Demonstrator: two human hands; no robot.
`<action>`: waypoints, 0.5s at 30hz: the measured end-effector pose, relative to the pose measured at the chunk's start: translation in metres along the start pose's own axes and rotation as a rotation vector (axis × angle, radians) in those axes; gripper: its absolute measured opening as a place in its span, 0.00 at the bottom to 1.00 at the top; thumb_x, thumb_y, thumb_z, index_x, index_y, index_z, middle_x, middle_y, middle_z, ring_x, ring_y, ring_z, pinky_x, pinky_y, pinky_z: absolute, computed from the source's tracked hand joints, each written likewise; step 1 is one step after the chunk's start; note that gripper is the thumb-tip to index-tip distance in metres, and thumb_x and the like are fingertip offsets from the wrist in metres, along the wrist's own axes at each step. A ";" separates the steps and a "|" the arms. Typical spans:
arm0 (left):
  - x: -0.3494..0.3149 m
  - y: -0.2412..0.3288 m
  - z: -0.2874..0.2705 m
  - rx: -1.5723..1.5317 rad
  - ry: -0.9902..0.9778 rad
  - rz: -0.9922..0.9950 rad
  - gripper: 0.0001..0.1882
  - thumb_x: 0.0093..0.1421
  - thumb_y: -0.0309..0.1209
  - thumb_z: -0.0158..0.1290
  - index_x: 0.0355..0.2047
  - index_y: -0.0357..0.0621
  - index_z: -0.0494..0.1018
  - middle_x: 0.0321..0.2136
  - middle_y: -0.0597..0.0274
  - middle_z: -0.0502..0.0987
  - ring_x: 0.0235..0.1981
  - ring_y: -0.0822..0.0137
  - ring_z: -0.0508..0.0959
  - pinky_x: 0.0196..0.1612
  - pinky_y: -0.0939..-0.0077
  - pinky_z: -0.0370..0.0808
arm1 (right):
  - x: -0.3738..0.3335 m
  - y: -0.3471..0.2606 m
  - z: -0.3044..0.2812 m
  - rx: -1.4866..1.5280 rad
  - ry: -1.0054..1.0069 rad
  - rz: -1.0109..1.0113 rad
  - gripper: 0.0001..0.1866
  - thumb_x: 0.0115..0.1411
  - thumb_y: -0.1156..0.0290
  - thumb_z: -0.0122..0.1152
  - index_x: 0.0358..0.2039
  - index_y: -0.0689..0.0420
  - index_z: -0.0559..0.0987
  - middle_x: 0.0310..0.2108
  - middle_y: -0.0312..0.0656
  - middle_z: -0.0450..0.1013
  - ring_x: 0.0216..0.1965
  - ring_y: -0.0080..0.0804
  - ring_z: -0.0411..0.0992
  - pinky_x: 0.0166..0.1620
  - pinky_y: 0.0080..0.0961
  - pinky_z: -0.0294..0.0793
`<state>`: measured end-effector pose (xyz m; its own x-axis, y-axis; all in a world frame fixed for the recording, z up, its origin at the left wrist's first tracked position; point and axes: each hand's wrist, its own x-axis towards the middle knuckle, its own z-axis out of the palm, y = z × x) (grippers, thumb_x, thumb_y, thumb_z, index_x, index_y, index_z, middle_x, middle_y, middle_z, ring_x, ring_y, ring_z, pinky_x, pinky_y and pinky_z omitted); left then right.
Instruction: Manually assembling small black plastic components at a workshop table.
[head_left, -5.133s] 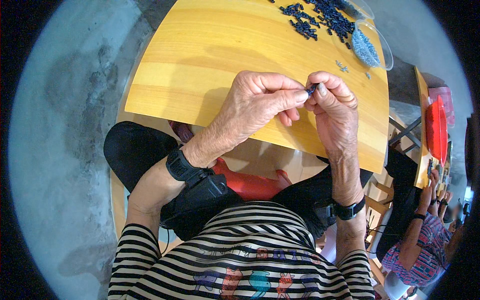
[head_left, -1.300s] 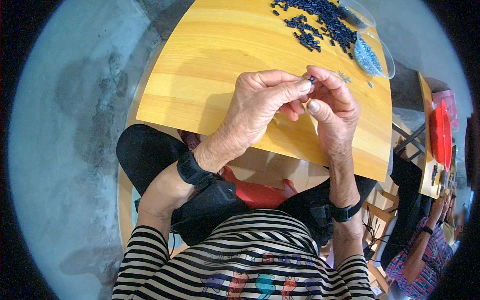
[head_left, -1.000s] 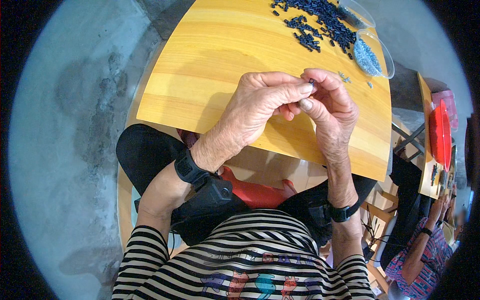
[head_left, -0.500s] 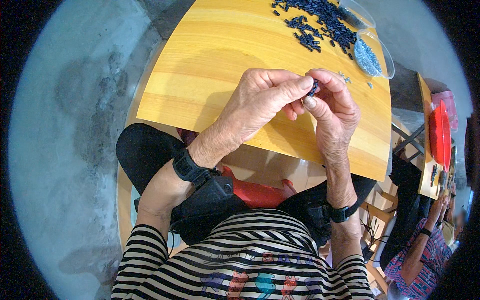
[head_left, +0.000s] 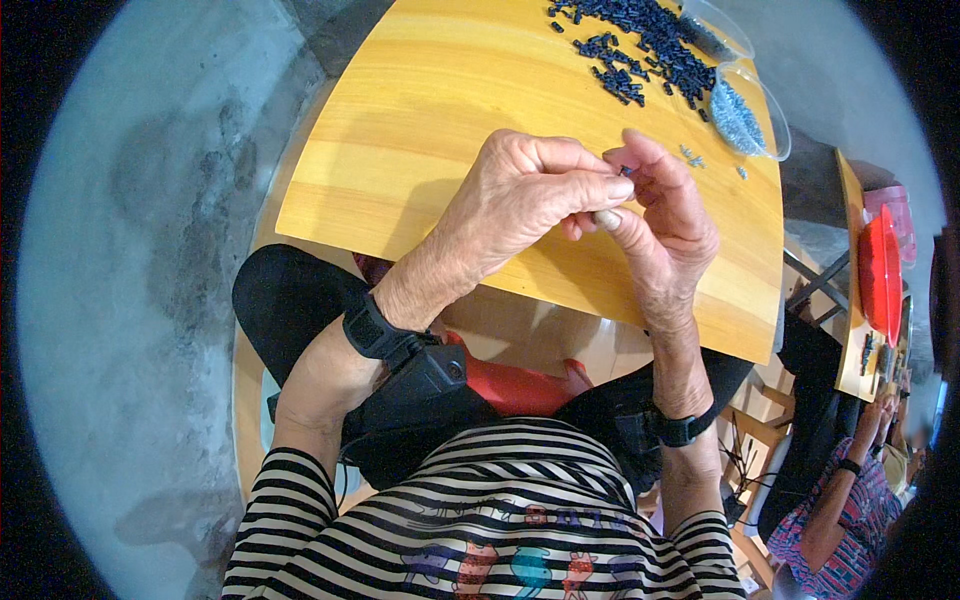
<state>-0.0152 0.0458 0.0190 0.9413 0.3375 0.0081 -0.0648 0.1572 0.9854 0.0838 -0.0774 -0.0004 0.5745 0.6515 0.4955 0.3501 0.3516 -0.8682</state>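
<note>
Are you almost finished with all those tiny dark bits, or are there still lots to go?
Still lots. Both hands are busy with one: the left hand and right hand pinch a tiny dark piece between fingertips above the yellow table. A big heap of dark pieces waits at the far edge. The clear dish holds small grey bits; whether those are finished ones I cannot tell.

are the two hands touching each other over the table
Touching. The head view shows the left hand fingertips pressed against the right hand fingers, pinching a tiny dark piece between them.
</note>
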 end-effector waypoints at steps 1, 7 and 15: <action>-0.001 0.001 0.000 0.014 0.002 0.007 0.12 0.56 0.33 0.55 0.32 0.34 0.78 0.22 0.66 0.76 0.24 0.78 0.72 0.27 0.85 0.67 | 0.001 -0.001 0.000 0.000 -0.001 -0.001 0.22 0.45 0.75 0.68 0.43 0.60 0.75 0.38 0.40 0.71 0.35 0.25 0.69 0.40 0.21 0.70; -0.003 0.004 0.003 0.016 0.002 0.020 0.11 0.56 0.32 0.55 0.32 0.34 0.78 0.22 0.66 0.76 0.25 0.78 0.72 0.30 0.84 0.67 | 0.007 -0.007 -0.008 -0.291 -0.099 -0.152 0.23 0.46 0.71 0.68 0.44 0.60 0.75 0.38 0.40 0.72 0.35 0.27 0.70 0.38 0.21 0.71; -0.005 0.000 0.004 0.028 -0.009 0.073 0.09 0.55 0.30 0.55 0.31 0.35 0.78 0.26 0.65 0.77 0.27 0.78 0.72 0.32 0.83 0.68 | 0.012 -0.019 -0.010 -0.606 -0.193 -0.350 0.21 0.43 0.71 0.69 0.40 0.60 0.76 0.35 0.45 0.73 0.34 0.36 0.73 0.35 0.26 0.74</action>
<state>-0.0186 0.0403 0.0201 0.9373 0.3388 0.0819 -0.1247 0.1062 0.9865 0.0909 -0.0828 0.0224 0.2322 0.6958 0.6797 0.8703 0.1634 -0.4646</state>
